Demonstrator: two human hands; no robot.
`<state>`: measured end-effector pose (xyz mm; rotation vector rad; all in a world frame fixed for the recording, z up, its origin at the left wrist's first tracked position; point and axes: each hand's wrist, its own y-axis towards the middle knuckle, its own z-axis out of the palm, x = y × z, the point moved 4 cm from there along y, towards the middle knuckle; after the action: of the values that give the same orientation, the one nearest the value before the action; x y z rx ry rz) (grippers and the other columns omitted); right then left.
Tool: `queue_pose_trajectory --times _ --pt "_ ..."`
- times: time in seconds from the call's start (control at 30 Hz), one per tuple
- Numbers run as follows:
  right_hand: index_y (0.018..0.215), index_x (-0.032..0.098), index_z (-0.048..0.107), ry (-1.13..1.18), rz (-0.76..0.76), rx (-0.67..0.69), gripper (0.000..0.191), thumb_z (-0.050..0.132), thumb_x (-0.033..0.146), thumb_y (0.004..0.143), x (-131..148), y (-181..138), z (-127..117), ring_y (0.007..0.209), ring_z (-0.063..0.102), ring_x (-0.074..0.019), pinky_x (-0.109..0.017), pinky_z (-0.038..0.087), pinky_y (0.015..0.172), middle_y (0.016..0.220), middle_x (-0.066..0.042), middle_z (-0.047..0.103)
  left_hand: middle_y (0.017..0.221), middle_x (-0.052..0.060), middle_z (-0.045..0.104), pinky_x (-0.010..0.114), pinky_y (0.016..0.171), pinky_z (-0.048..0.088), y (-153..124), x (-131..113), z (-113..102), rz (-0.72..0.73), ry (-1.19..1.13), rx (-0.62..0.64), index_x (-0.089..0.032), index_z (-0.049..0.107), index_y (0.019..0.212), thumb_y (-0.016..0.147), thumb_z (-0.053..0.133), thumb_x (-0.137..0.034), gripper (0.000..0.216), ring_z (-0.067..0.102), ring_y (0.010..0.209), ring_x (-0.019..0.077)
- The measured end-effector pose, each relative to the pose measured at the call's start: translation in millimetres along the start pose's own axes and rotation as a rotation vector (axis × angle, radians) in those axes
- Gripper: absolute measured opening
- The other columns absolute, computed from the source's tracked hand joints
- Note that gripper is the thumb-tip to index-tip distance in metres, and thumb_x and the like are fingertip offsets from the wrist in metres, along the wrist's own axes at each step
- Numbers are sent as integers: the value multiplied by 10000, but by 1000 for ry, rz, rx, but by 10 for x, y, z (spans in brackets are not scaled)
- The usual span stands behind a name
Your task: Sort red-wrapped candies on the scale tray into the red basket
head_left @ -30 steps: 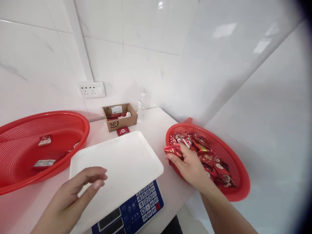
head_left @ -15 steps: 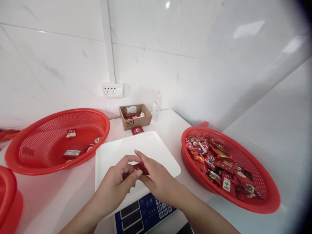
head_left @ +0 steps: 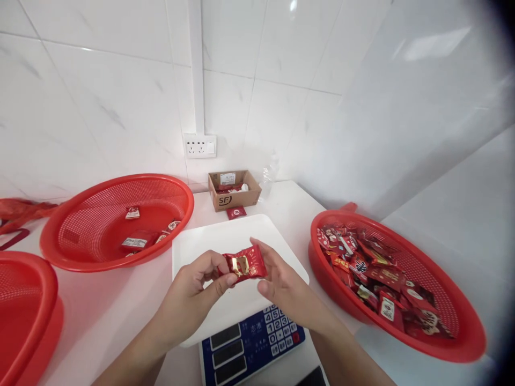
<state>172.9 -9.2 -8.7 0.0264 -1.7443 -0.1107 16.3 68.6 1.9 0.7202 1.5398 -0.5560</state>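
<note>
Over the white weighing tray (head_left: 201,236) of a scale, my left hand (head_left: 195,292) pinches the left end of a red snack packet (head_left: 251,261) with a gold design on its face. The packet lies roughly level, its printed side toward me. At its right end my right hand (head_left: 279,279) is open, thumb apart from the fingers. The fingertips come close behind the packet's edge; whether they touch it I cannot tell. Below the tray, the scale's blue keypad panel (head_left: 253,343) is partly covered by my right hand and wrist.
To the right stands a red basket (head_left: 477,343) full of small red packets. A red basket (head_left: 60,257) at the left holds several packets; part of another red basket (head_left: 44,284) shows nearer. Behind the tray are a cardboard box (head_left: 241,200), a loose red packet (head_left: 236,213) and clear plastic (head_left: 269,179).
The packet, earlier mostly hidden between both hands, now shows its gold-printed face. My right hand has opened and drawn away to the right, while my left hand keeps its pinch. The view has shifted slightly.
</note>
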Motion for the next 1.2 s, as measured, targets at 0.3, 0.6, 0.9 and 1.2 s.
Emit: queue_pose_trajectory --times 0.3,0.6,0.9,1.2 --pt "600 203 436 -110 41 -184 535 407 636 913 89 -20 10 544 363 -118 -257 286 533 566 45 411 854 -14 646 296 711 398 -41 47 122 -102 48 114 -265 380 1084 894 576 -388 299 550 793 173" --pt "669 209 482 79 44 -114 556 360 707 883 50 -70 146 523 402 -121 -251 342 513 573 32 449 685 -3 562 275 659 435 -7 -15 184 -106 -132 297 -177 628 748 831 624 -494 327 525 668 156" --pt "640 198 490 36 96 -137 536 345 620 936 -69 -1 74 513 438 -109 -242 371 523 564 20 492 642 -5 550 246 592 404 25 -27 44 -39 220 73 -187 575 678 892 511 -474 364 498 631 151" --pt "890 195 675 -459 137 -256 244 509 371 920 -79 -155 -360 831 653 -198 -310 492 733 886 -52 722 645 -18 586 213 504 397 68 -32 -142 89 605 -162 -224 578 688 872 504 -501 341 530 599 158"
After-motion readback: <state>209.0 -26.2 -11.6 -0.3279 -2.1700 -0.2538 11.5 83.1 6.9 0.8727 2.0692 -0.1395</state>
